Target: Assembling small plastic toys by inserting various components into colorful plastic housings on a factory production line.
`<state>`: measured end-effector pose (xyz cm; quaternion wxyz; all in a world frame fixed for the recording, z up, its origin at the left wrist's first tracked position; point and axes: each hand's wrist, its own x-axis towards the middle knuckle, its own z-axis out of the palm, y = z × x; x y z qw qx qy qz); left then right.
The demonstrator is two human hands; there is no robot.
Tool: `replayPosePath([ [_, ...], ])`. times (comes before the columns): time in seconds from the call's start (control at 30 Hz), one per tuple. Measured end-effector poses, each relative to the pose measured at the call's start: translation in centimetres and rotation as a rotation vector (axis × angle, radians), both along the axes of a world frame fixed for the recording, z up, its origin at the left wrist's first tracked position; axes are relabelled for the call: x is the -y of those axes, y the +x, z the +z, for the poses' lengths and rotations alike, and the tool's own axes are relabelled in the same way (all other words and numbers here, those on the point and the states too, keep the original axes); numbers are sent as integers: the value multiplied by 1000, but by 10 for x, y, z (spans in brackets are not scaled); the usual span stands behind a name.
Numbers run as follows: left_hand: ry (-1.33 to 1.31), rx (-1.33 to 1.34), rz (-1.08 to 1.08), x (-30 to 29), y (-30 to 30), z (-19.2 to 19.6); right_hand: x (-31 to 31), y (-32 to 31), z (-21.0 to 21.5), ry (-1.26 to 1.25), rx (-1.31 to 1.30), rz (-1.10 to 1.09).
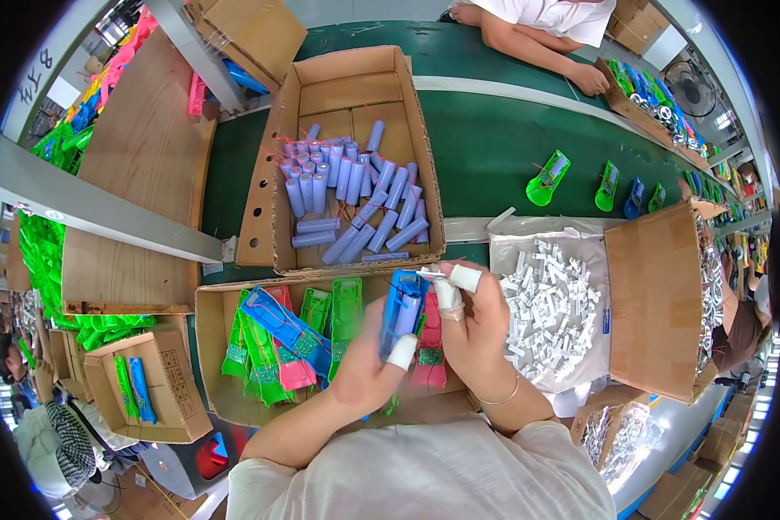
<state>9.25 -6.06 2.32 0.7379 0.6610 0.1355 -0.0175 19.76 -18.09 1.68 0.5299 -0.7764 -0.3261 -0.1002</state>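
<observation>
My left hand (364, 364) is closed around a blue plastic casing (393, 302), held upright above a carton of casings. A light purple cylindrical battery cell (406, 315) lies inside the casing. Around the casing's top end my right hand (484, 334) is closed, its thumb and finger pinching a small white piece (428, 273) against it. White coverings wrap several of my fingertips. Below, the carton (206, 334) holds green, blue and red casings, some with circuit boards and thin wires. My hands hide part of its contents.
A cardboard box (338, 78) of purple battery cells stands ahead. On the right, small white plastic pieces (550, 303) lie on a sheet beside an upright carton (654, 303). Filled casings (546, 180) sit on the green belt (468, 130). A co-worker's arm (533, 54) rests across it.
</observation>
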Motion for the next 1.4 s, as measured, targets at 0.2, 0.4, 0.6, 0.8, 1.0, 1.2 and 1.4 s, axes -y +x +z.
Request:
replayPosePath([
  [0.2,123,44,20,0,0,-6,6,4,6,32,-18,-27],
  [0.4,139,22,-1,3,2,-2,0,-5,-8,340,-470,27],
  [0.6,152,51,3,1,3,1,4,6,-2,314,-810,121],
  [0.8,264,-90,-153,-15,1,21,12,35,8,-37,-826,300],
  [1.0,236,-24,-170,-13,-5,28,8,44,27,-261,-494,540],
  [1.2,919,183,117,-46,-21,28,10,118,3,-153,-120,160],
  [1.4,1382,-266,486,-83,-34,6,46,301,-91,-558,-108,-421],
])
